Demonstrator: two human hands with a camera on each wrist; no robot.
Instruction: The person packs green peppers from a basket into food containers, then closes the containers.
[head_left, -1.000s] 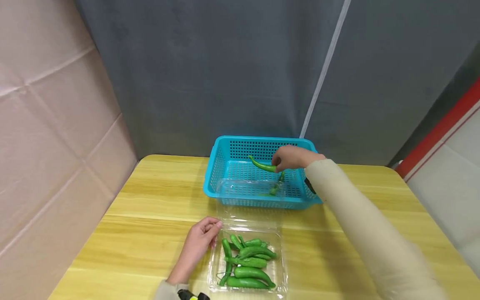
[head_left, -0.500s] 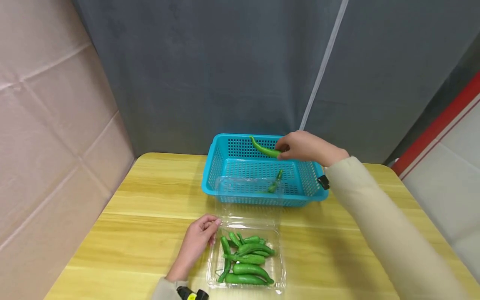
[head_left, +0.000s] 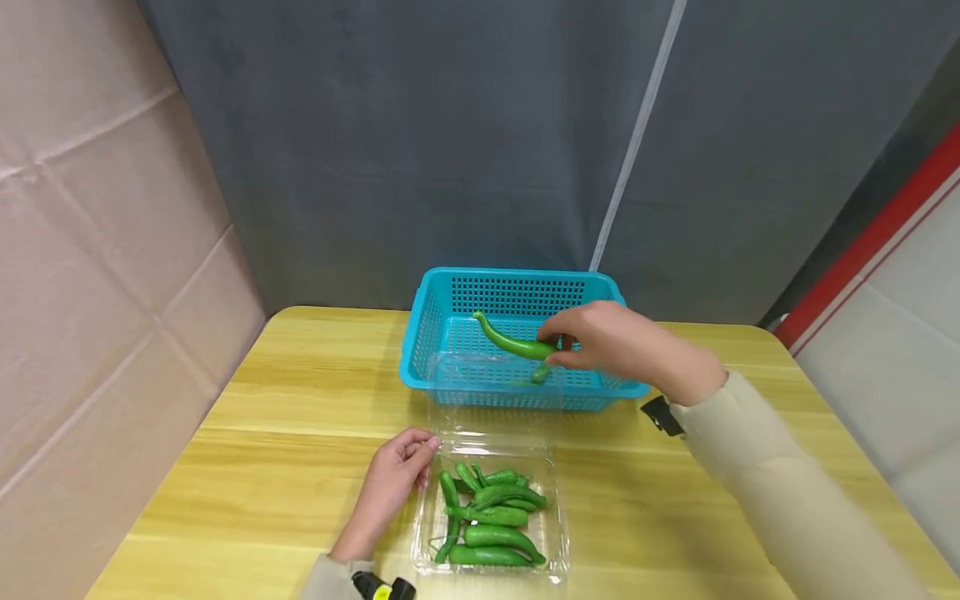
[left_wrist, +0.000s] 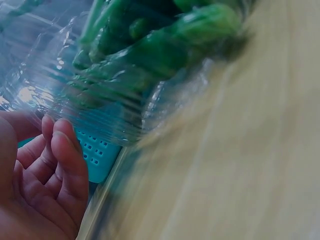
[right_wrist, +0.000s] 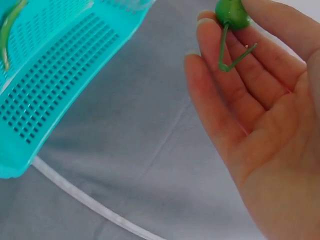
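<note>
In the head view my right hand (head_left: 618,342) holds a green chili pepper (head_left: 510,343) by its stem end, between thumb and fingers. Its curved tip points left over the blue basket (head_left: 517,272). The right wrist view shows the bent stem (right_wrist: 223,55) sticking out from the grip. One more green pepper (head_left: 540,375) lies inside the basket, partly behind the raised clear lid. My left hand (head_left: 393,475) pinches the upper left edge of the clear plastic container (head_left: 557,508), near its hinge. Several green peppers (head_left: 498,537) lie in that container.
The container's transparent lid (head_left: 495,396) stands open against the basket's near side. All of it is on a wooden table (head_left: 300,433). A grey curtain (head_left: 412,150) hangs behind the basket, and a pale wall covering (head_left: 97,292) stands to the left.
My right hand lifted with the pepper, then came lower and nearer over the basket, the pepper still in its fingers. The left hand stays at the container's edge.
</note>
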